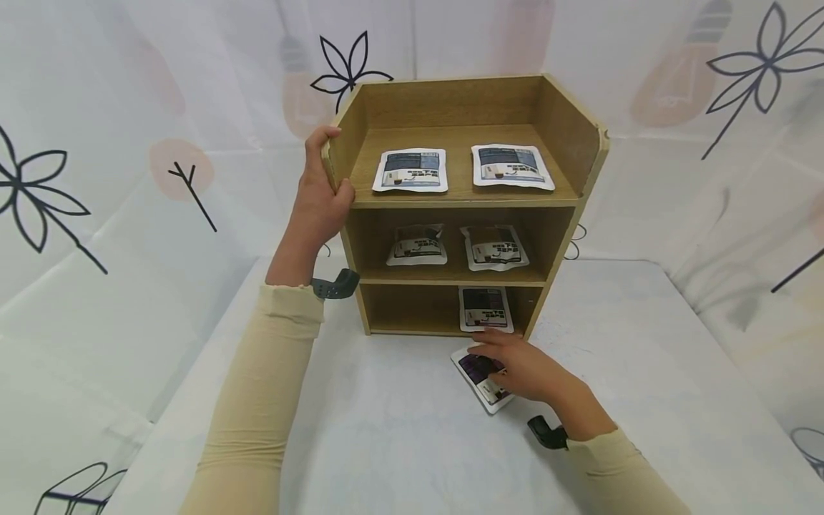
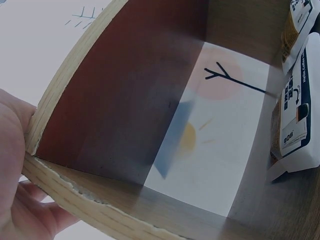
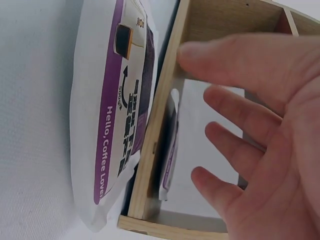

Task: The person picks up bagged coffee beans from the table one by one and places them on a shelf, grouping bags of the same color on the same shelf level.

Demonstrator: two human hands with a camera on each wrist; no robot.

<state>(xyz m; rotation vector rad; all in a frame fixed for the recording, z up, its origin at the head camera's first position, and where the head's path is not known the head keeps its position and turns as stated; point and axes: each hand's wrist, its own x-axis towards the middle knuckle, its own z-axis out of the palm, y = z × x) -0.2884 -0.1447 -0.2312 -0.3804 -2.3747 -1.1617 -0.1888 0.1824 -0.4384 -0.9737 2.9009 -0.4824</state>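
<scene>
A three-tier wooden shelf [image 1: 450,104] stands on the white-covered table. My left hand [image 1: 318,193] grips the front edge of its left side panel near the top, the thumb at the front. A purple-and-white coffee pouch [image 1: 479,372] lies on the table before the bottom tier. Over it hovers my right hand [image 1: 524,365], fingers spread and apart from the pouch in the right wrist view. Another coffee pouch [image 1: 484,307] is on the right of the bottom tier. Two brown-windowed pouches, left [image 1: 418,247] and right [image 1: 496,250], occupy the middle tier.
On the top tier lie two blue-and-white pouches, left [image 1: 412,172] and right [image 1: 513,166]. A patterned white curtain [image 1: 212,86] hangs behind and beside the table [image 1: 386,429]. The shelf's raised front lip [image 3: 155,115] borders the bottom tier.
</scene>
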